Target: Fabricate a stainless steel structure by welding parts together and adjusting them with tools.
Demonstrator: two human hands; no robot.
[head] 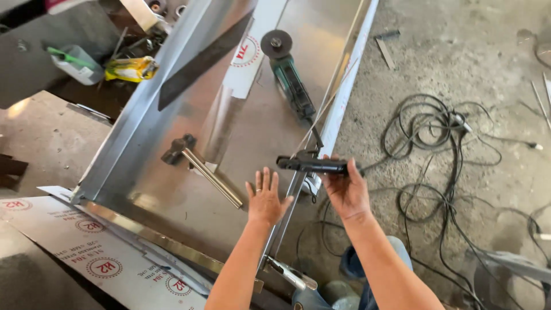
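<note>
Just past the spread fingers of the left hand, a hammer with a dark head and a shiny metal handle lies on the stainless sheet, its handle end near the thumb side of that hand. The left hand is flat and open, palm down, fingers fanned apart; I would judge it is pressing the sheet to keep it steady on the counter, since nothing is gripped in it.

The right hand is off the sheet's folded edge, its fingers closed around a black clamp-like tool, which it holds level just above the thin metal rim that runs up the right side of the sheet. A thin rod or wire seems to lead from the tool's tip up along that rim, though I cannot tell whether they touch.

Further beyond the fingers, a green angle grinder rests on the sheet, disc end pointing away, probably parked there within reach. Nearer than the left wrist, a folded piece with protective film lies across the sheet's end.

Off beyond the left hand's little finger, well apart on the dark floor, stands a pale plastic jug beside a yellow bag; what is in either I cannot make out. To the right of the right hand, tangled black cables sprawl over the concrete floor.
</note>
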